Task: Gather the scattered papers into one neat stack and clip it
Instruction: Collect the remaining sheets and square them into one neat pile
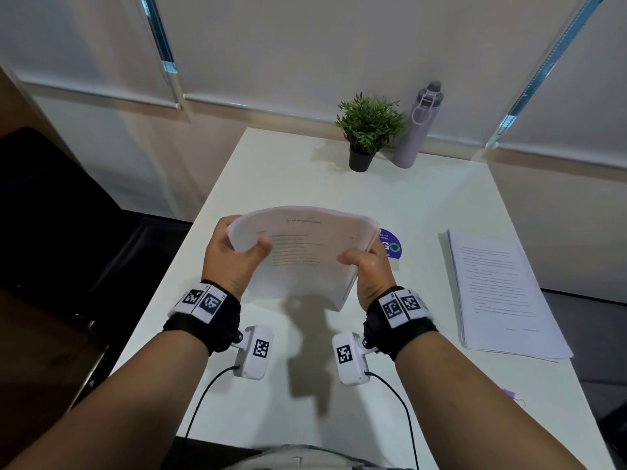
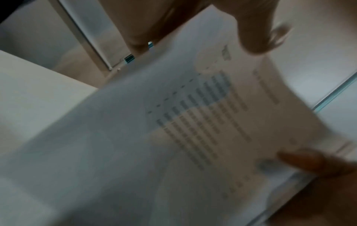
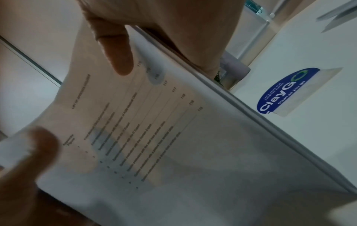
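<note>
I hold a thick stack of printed papers [image 1: 305,259] in both hands above the white table [image 1: 298,178], its top edge arched and its lower edge just over the tabletop. My left hand [image 1: 246,237] grips the left edge, thumb on the front page. My right hand [image 1: 361,254] grips the right edge the same way. The left wrist view shows the blurred page [image 2: 173,137]. In the right wrist view the page [image 3: 154,130] shows my right thumb [image 3: 115,53] and my left thumb [image 3: 38,145] on it. A second stack of papers [image 1: 498,293] lies flat at the right.
A potted plant [image 1: 368,130] and a lilac bottle [image 1: 417,127] stand at the table's far edge. A blue round sticker [image 1: 392,247] lies just behind my right hand. A small purple thing [image 1: 509,393] sits at the table's right edge. A dark chair [image 1: 51,215] stands left.
</note>
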The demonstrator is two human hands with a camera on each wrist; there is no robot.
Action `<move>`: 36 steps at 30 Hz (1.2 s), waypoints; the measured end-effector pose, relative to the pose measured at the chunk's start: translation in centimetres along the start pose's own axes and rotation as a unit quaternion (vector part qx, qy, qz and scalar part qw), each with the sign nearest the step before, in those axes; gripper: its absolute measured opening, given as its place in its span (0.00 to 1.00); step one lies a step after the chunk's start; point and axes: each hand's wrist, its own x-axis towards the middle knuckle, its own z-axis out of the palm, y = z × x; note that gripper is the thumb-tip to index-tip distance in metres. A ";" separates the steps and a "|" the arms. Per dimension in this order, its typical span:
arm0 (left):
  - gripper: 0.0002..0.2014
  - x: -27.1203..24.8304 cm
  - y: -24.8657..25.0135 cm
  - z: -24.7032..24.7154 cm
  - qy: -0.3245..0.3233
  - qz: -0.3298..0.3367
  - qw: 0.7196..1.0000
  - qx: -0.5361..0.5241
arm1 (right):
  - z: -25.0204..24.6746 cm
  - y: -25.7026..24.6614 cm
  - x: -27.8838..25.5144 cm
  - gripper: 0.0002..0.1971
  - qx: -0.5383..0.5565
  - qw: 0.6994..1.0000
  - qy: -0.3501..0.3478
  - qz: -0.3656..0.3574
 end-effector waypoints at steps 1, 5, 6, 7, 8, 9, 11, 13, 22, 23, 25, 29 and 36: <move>0.23 -0.1 -0.8 -0.2 -0.010 -0.030 0.999 0.012 | 0.0 0.2 0.1 0.26 0.001 1.000 0.007 0.012; 0.26 -0.4 -4.1 -1.0 -0.027 -0.128 0.989 0.072 | 0.3 0.5 0.3 0.27 -0.011 0.999 0.013 0.037; 0.24 -0.5 -4.6 -1.0 -0.030 -0.137 0.986 0.088 | 0.3 0.5 0.4 0.27 -0.013 0.999 0.014 0.035; 0.21 -0.6 -4.9 -0.8 -0.029 -0.142 0.984 0.103 | 0.3 0.5 0.5 0.25 -0.017 0.999 0.015 0.034; 0.19 -0.8 -5.0 -0.5 -0.020 -0.147 0.983 0.112 | 0.2 0.6 0.6 0.21 -0.019 0.999 0.014 0.036; 0.16 -0.9 -5.0 -0.2 -0.009 -0.149 0.982 0.112 | 0.1 0.5 0.5 0.18 -0.020 0.999 0.011 0.038; 0.12 -1.2 -4.8 0.5 0.001 -0.140 0.983 0.115 | -0.2 0.2 0.5 0.16 -0.008 0.999 0.007 0.042; 0.12 -1.3 -4.5 1.1 0.000 -0.121 0.984 0.130 | -0.7 0.1 0.5 0.16 -0.001 0.999 0.011 0.044; 0.22 -2.7 -5.3 4.2 -0.079 -0.137 0.971 0.182 | -7.6 2.4 -1.6 0.14 -0.265 0.963 0.027 0.041; 0.23 -3.1 -5.4 4.8 -0.117 -0.141 0.962 0.203 | -8.6 2.3 -1.6 0.14 -0.276 0.960 0.034 0.045; 0.23 -3.9 -5.6 6.2 -0.161 -0.141 0.945 0.246 | -10.9 2.1 -1.2 0.15 -0.287 0.956 0.039 0.056; 0.19 -4.6 -5.4 8.6 -0.150 -0.143 0.938 0.276 | -17.6 1.9 0.5 0.19 -0.395 0.911 0.110 0.038; 0.20 -4.5 -5.6 10.3 -0.138 -0.160 0.931 0.298 | -33.2 1.8 2.1 0.28 -0.593 0.725 0.246 0.251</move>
